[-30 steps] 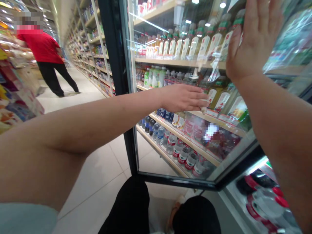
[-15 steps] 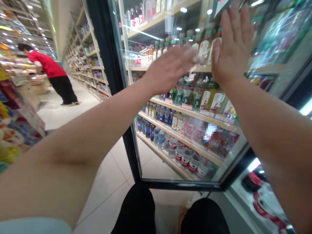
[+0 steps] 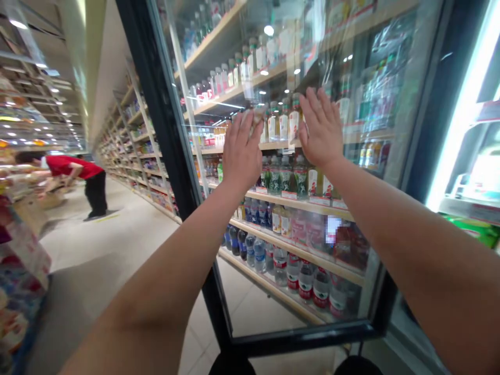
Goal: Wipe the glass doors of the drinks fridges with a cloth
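Observation:
A glass door (image 3: 300,336) with a dark frame stands in front of me. My left hand (image 3: 242,153) is raised with its fingers stretched out, at the middle of the pane. A pale patch shows by its fingertips; whether it is a reflection or a thing, I cannot make out. To its right, my right hand (image 3: 322,130) lies flat with fingers pointing up and the thumb apart, at the glass. Rows of drink bottles on wooden shelves show in the pane, among them green-labelled bottles (image 3: 286,174) and clear water bottles (image 3: 305,278) with red labels.
On the left, a long aisle of stocked shelves (image 3: 136,130) runs back over a pale floor (image 3: 128,229). A person (image 3: 78,172) in a red top bends over goods there. A bright light strip (image 3: 461,104) and more cooler shelves stand at the right.
Both hands have moved lower in view, the left one turning its fingers upward. The view has shifted, showing more of the upper pane. The person in red is bent further forward.

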Demonstrator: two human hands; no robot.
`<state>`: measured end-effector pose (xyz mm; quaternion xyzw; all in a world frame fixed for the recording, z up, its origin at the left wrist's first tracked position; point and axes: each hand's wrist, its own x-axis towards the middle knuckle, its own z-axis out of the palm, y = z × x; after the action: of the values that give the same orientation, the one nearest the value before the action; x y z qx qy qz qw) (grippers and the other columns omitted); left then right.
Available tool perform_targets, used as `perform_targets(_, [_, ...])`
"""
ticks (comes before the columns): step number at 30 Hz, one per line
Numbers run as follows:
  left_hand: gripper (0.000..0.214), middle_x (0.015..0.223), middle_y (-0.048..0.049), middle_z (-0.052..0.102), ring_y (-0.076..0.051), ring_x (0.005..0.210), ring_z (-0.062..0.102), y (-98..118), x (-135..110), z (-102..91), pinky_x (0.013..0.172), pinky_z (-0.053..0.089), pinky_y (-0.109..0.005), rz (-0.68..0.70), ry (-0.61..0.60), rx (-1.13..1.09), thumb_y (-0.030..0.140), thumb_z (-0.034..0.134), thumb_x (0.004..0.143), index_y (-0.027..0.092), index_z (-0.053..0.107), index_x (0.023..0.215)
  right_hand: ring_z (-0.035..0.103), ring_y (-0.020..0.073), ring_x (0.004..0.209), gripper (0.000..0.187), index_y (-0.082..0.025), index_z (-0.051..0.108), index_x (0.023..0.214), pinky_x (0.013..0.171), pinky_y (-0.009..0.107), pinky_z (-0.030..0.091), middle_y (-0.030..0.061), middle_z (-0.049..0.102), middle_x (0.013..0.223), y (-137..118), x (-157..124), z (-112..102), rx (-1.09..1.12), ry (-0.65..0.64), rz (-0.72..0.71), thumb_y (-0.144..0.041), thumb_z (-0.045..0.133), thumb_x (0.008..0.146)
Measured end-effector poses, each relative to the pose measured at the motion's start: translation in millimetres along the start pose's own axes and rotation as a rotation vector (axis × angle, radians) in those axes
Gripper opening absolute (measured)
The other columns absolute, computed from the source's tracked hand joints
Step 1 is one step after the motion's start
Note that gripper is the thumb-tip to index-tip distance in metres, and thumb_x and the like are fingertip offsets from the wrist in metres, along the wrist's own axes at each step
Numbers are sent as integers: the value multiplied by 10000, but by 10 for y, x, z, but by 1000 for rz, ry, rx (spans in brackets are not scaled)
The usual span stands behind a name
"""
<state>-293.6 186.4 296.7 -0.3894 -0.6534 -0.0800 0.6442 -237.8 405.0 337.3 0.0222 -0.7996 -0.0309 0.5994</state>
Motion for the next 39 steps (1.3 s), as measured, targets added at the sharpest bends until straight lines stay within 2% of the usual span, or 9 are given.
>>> perform_targets(6, [503,1664,-32,396,-180,1605,193,108,-119,77,1351,225,-425,522,-310,-141,119,415,1007,227,514,1488,69,157,1633,645,-378,234,1639,1380,478,93,-181,211,1688,37,-6,53,48,43,9,-510,70,1029])
perform_targets(11, [630,1708,-114,279,-287,1624,65,-3,-32,-2,1340,177,-578,-4,-78,-35,71,432,958,170,429,1580,94,162,1631,624,-372,203,1651,1368,503,127,-148,185,1704,59,-22,95,80,83,-24,-463,136,1038])
perform_targets(13, [647,1691,-143,311,-308,1619,99,58,-126,16,1333,208,-582,59,-112,-49,70,448,956,159,414,1595,106,164,1629,618,-356,228,1645,1370,492,133,-139,184,1705,62,-25,113,91,94,-27,-453,166,1038])
perform_targets(17, [591,1654,-68,408,-246,1602,205,161,-322,39,1339,267,-475,530,-339,-93,85,479,976,221,485,1551,148,179,1622,595,-368,288,1623,1370,471,142,-144,205,1695,60,-31,129,119,126,-26,-468,187,1045])
perform_targets(23, [540,1664,-141,372,-317,1599,208,71,-57,-83,1332,255,-527,51,-130,149,116,437,989,124,516,1524,262,252,1595,586,-244,418,1589,1308,555,279,10,338,1665,58,-88,111,122,210,-96,-421,292,1045])
perform_targets(28, [577,1695,-18,333,-196,1604,207,94,-75,-147,1340,254,-402,443,-381,139,123,449,992,275,504,1546,319,278,1571,580,-289,394,1605,1280,577,323,24,378,1644,69,-126,164,143,268,-115,-397,313,1041])
perform_targets(33, [608,1703,-143,285,-310,1621,111,-65,-24,-184,1325,225,-550,-7,-204,158,59,370,985,122,416,1588,328,358,1553,614,-193,422,1588,1233,683,327,109,388,1635,-48,-143,125,239,281,-84,-317,403,986])
perform_targets(37, [609,1655,-117,394,-225,1611,195,-42,-73,-43,1330,237,-474,91,-126,-220,74,286,1027,189,306,1624,413,298,1511,589,-117,466,1545,1264,579,378,141,452,1589,-379,-308,-21,359,261,-266,-236,442,969])
perform_targets(39, [604,1706,-136,276,-225,1602,228,17,-126,39,1312,289,-447,118,-97,-311,161,315,1067,212,176,1653,471,243,1473,602,-136,442,1566,1269,474,419,116,483,1570,-603,-445,-67,426,236,-331,-208,438,968])
